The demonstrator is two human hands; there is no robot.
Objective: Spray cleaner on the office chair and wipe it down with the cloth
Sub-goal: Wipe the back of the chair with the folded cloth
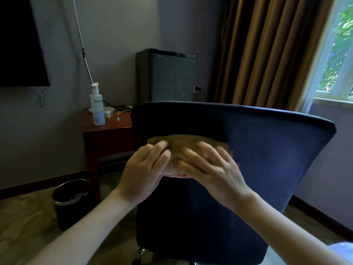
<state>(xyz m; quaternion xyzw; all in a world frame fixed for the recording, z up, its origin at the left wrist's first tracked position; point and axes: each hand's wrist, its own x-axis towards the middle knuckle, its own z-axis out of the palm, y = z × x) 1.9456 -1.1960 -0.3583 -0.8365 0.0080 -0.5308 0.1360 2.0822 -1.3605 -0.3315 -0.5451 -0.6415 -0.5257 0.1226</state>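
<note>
Fingers spread, my left hand and right hand press fuzzy tan cloth onto navy fabric chair; white spray bottle label's too blurry.

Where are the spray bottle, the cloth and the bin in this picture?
spray bottle (pixel 97 106), head view, on its white body.
cloth (pixel 183 143), head view, on its tan upper part.
bin (pixel 72 215), head view, on its dark side wall.
</note>
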